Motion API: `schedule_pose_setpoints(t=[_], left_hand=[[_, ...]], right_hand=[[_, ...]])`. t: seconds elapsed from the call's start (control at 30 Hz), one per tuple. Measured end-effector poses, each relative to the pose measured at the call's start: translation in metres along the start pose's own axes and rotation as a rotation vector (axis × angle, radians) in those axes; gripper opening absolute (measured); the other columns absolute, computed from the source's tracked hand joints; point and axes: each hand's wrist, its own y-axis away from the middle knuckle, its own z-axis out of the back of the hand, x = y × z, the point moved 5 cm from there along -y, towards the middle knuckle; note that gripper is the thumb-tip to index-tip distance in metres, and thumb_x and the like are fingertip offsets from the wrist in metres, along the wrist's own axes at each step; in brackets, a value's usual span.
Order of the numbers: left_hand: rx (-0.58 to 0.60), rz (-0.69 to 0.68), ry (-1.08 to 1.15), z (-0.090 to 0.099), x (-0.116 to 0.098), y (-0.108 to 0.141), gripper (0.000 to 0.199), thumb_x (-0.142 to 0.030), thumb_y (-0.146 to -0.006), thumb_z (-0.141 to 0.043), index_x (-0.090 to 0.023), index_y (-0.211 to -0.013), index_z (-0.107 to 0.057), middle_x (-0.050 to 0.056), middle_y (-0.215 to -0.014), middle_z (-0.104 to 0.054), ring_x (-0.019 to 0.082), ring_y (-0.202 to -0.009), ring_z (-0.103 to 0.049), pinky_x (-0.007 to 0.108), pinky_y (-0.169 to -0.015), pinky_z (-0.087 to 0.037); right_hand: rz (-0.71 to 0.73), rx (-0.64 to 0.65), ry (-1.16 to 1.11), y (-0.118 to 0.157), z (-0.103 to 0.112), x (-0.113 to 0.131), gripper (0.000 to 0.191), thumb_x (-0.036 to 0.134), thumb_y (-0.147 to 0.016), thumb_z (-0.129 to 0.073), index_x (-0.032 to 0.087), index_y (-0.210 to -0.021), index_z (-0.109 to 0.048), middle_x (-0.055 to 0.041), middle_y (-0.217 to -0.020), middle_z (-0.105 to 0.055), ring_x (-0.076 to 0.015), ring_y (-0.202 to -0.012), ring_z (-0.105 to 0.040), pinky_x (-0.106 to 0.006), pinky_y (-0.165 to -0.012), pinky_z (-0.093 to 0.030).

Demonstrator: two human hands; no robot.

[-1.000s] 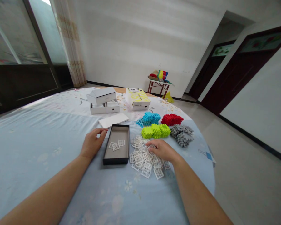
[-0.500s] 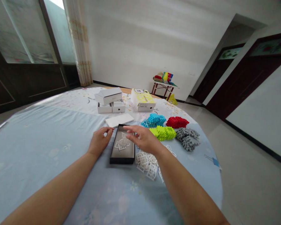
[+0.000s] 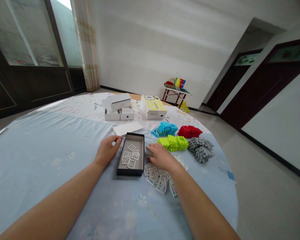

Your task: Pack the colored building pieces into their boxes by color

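Observation:
A black-rimmed open box (image 3: pixel 130 172) lies lengthwise in front of me, with several white lattice window pieces (image 3: pixel 131 156) on its grey floor. My left hand (image 3: pixel 107 150) rests on the cloth just left of the box, its thumb and forefinger curled together and nothing visible in them. To the right of the box, my right hand (image 3: pixel 163 157) reaches down at the upper left of a pile of white window pieces (image 3: pixel 161 184). Its thumb and fingers close around window pieces there, partly hidden and in shadow. The palm and forearm cover part of the pile.
Beyond the right hand lie piles of lime green (image 3: pixel 176 142), blue (image 3: pixel 167 128), red (image 3: pixel 190 131) and grey pieces (image 3: pixel 201 149). A flat white lid (image 3: pixel 128 127), stacked white boxes (image 3: pixel 118 106) and a yellow-and-white box (image 3: pixel 153 107) stand farther back. A blue clip (image 3: pixel 230 175) sits at the table's right edge.
My right hand has moved right, from above the box to the white pile. More white window pieces now show in the box. My left hand has stayed in place.

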Motion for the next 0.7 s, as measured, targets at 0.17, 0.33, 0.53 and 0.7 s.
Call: schedule_pose_setpoints(t=[0.17, 0.33, 0.53, 0.7], left_hand=[[-0.006, 0.010, -0.009, 0.002, 0.002, 0.001, 0.029, -0.036, -0.077, -0.044, -0.019, -0.083, -0.066, 0.003, -0.085, -0.069, 0.018, -0.082, -0.062, 0.027, -0.079, -0.045], [0.002, 0.015, -0.011, 0.001, 0.001, 0.000, 0.029, -0.037, -0.077, -0.044, -0.018, -0.081, -0.066, 0.004, -0.087, -0.070, 0.018, -0.083, -0.062, 0.027, -0.079, -0.045], [-0.001, 0.026, -0.017, 0.001, -0.001, 0.000, 0.029, -0.037, -0.076, -0.043, -0.019, -0.081, -0.066, 0.004, -0.087, -0.070, 0.019, -0.082, -0.062, 0.028, -0.078, -0.046], [-0.001, 0.020, -0.016, 0.001, 0.001, 0.000, 0.030, -0.037, -0.077, -0.043, -0.017, -0.082, -0.066, 0.005, -0.086, -0.069, 0.018, -0.082, -0.062, 0.028, -0.078, -0.046]], right_hand=[[-0.027, 0.088, 0.084, -0.002, -0.006, -0.001, 0.039, 0.022, -0.071, -0.060, 0.017, -0.110, -0.056, -0.0110, -0.115, -0.056, -0.0222, -0.109, -0.047, -0.033, -0.092, -0.034], [-0.075, 0.099, 0.132, -0.001, -0.001, 0.000, 0.021, 0.021, -0.076, -0.054, 0.018, -0.095, -0.062, -0.0076, -0.097, -0.064, -0.0200, -0.096, -0.053, -0.030, -0.084, -0.037], [-0.117, 0.065, 0.128, 0.001, 0.009, -0.003, 0.023, 0.026, -0.084, -0.044, 0.021, -0.094, -0.064, -0.0065, -0.094, -0.066, -0.0185, -0.093, -0.057, -0.028, -0.079, -0.039], [-0.159, 0.004, 0.080, 0.001, 0.015, -0.016, 0.024, 0.024, -0.085, -0.043, 0.019, -0.097, -0.063, -0.0076, -0.097, -0.066, -0.0181, -0.093, -0.058, -0.027, -0.080, -0.039]])
